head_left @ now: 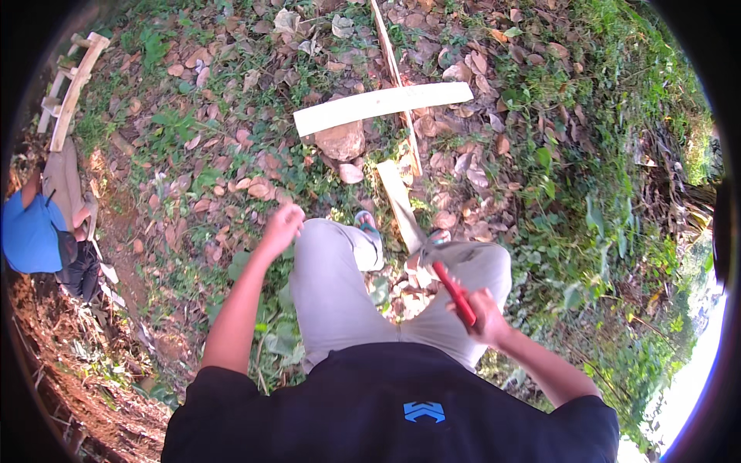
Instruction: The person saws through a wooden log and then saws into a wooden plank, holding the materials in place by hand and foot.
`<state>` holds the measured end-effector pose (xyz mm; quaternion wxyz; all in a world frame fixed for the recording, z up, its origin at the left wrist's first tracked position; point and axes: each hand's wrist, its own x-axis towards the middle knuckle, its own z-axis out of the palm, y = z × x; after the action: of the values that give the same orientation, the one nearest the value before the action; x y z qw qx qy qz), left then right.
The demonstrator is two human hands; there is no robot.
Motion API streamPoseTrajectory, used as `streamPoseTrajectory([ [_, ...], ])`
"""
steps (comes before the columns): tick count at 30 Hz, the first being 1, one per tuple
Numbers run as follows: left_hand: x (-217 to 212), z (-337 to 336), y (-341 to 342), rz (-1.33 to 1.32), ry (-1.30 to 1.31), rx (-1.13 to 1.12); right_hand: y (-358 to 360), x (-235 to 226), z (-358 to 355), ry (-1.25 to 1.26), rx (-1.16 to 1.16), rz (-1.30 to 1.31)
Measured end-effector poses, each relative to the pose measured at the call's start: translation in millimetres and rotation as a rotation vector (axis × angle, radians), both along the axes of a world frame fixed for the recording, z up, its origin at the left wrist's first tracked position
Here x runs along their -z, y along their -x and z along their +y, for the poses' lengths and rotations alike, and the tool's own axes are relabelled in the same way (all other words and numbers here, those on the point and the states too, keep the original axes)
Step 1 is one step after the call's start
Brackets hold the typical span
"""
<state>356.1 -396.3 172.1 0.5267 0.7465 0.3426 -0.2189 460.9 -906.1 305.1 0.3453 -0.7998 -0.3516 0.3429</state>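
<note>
My right hand (486, 318) is closed round the red handle of a tool (454, 293), held over my right knee. The tool's grey metal end is blurred, so I cannot tell its exact kind. Close to that end, a narrow wood piece (397, 197) lies between my feet, pointing away from me. My left hand (285, 224) hovers beside my left knee with its fingers curled in; anything inside them is hidden. Farther ahead, a pale wooden board (382, 106) lies crosswise over a thin wooden strip (396, 69) and partly over a stone (340, 140).
Dry leaves (255, 187) and low green plants cover the ground. At the far left stand a wooden frame (77, 89) and a person in a blue shirt (32, 231). Bare reddish soil (73, 386) lies at lower left. Dense greenery (594, 255) fills the right side.
</note>
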Motion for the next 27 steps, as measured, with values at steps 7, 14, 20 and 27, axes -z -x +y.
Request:
streamPoseTrajectory([
  [7, 200.4, 79.4, -176.6, -0.433, -0.634, 0.121, -159.4, 263.4, 89.6, -0.078, 0.366, -0.248],
  [14, 286.9, 112.5, -244.8, -0.583, -0.699, 0.179, -276.1, 399.5, 178.3, 0.164, 0.101, -0.532],
  [20, 319.8, 101.3, -243.5, -0.561, -0.989, 0.192, -391.4, 479.2, 224.6, 0.224, -0.230, -0.683],
  [27, 310.9, 99.2, -245.6, -0.338, -1.201, 0.340, -409.2, 498.0, 260.8, 0.223, -0.343, -0.687],
])
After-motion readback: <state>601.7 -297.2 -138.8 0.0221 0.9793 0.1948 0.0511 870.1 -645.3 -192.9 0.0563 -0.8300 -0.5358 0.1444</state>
